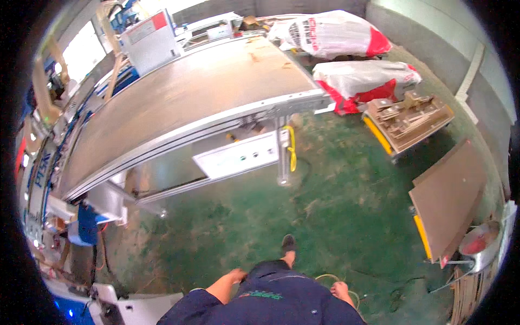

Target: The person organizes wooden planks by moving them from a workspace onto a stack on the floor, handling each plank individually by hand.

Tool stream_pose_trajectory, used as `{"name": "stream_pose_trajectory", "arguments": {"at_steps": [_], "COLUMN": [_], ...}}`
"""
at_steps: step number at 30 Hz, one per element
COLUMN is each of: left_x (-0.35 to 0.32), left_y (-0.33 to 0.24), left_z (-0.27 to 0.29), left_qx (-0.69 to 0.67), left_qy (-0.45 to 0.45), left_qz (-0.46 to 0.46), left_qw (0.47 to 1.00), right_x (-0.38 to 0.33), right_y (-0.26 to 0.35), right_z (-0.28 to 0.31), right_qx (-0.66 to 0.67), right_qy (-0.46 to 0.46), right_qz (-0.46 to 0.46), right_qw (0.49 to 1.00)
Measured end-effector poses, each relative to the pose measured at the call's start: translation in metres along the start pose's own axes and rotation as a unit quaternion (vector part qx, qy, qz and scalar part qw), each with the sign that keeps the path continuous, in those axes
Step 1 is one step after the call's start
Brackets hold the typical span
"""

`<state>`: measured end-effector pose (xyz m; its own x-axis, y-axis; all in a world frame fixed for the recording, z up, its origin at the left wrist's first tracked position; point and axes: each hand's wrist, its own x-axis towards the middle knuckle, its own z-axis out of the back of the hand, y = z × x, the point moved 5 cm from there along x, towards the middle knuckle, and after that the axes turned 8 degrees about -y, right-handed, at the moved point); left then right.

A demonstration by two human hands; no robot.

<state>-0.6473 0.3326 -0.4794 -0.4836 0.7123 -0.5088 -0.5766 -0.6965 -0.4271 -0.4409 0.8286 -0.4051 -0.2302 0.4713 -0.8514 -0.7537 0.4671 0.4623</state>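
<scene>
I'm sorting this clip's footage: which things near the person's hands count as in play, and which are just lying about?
In play:
- left hand, empty, swinging by the hip
- right hand, empty, just above a yellowish hose on the green floor
- conveyor table ahead

Lying about:
- white-and-red sacks
- cart of wooden parts
- brown boards
- metal bowl

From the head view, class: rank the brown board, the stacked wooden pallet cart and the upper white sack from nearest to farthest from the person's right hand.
Measured from the right hand:
1. Brown board, to the right.
2. Stacked wooden pallet cart, farther ahead, right.
3. Upper white sack, at the top, beyond the conveyor's end.
</scene>
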Motion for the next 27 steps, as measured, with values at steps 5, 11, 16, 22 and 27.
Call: {"name": "stream_pose_trajectory", "arguments": {"at_steps": [5, 11, 16, 22, 27], "left_x": [0.138, 0.32, 0.444, 0.567, 0.592], "left_y": [0.056, 0.073, -0.101, -0.215, -0.245], "left_z": [0.025, 0.236, 0.467, 0.601, 0.659], "left_qx": [-0.144, 0.171, -0.32, -0.471, -0.513], "left_qy": [0.182, 0.035, -0.138, -0.15, -0.209], "left_qz": [0.162, 0.0, 0.114, 0.027, 0.041], "left_qw": [0.959, 0.985, 0.931, 0.869, 0.832], "right_x": [0.02, 0.065, 0.189, 0.397, 0.347], "right_y": [0.064, 0.187, 0.192, 0.209, 0.551], "right_z": [0.019, 0.007, 0.032, 0.093, 0.088], "right_qx": [0.038, 0.12, -0.27, -0.487, -0.002], "right_qy": [-0.091, -0.103, -0.075, -0.095, -0.06], "right_qz": [-0.036, 0.043, 0.264, 0.349, 0.04], "right_qw": [0.994, 0.987, 0.923, 0.795, 0.997]}}
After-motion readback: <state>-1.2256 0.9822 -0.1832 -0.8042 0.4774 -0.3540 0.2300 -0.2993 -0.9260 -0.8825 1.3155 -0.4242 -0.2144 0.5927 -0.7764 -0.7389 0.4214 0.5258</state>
